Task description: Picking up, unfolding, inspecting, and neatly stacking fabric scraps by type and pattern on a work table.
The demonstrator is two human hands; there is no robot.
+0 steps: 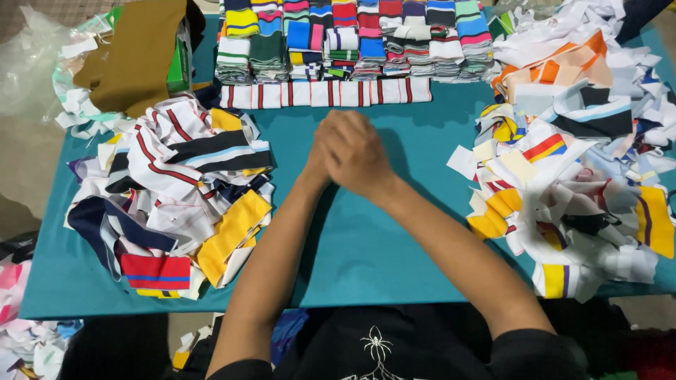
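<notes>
A black shirt with a small white spider print (379,348) is seen nearest the camera, and from it two bare forearms reach out over the teal surface (366,260). The left hand (325,151) and the right hand (358,151) are clasped together, the right laid over the left; nothing is held between them, and they rest on a bare part of the surface.

The nearest things are knitted rib collar strips. A loose heap (172,197) lies to the left, and a larger heap (570,169) to the right, both a little apart from the hands. The strips are judged light, soft and limp; one is best pinched at an end or at a folded edge, since it will sag and may drag its neighbours along. The knit looks ribbed and matte, not slippery.

Beyond the hands, a row of white strips with red stripes (325,93) is laid flat, and behind it folded stacks (352,39) in many colours are ranged. An olive-brown cloth (134,53) lies at the far left.
</notes>
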